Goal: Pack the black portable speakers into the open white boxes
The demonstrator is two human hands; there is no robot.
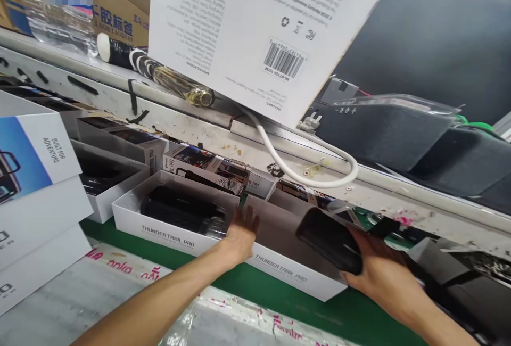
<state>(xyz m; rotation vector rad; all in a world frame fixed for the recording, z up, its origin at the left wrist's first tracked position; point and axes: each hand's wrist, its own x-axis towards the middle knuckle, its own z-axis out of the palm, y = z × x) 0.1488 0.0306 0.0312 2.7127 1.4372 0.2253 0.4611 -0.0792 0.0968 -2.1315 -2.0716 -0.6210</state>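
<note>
My right hand [383,271] grips a black speaker [329,239] wrapped in clear plastic, tilted over the right end of an open white box [279,269] printed "THUNDER TRAIL PRO". My left hand [241,234] rests with fingers spread on the near rim where this box meets a second open white box [167,231] to its left. That second box holds a black speaker [179,210]. The inside of the right box looks empty.
More open boxes [107,175] line the green belt [303,309] to the left. Stacked white lids [35,191] stand at near left. A white cable [303,173] loops on the rail. A large white carton [259,26] hangs overhead. Black bagged speakers [399,128] sit at far right.
</note>
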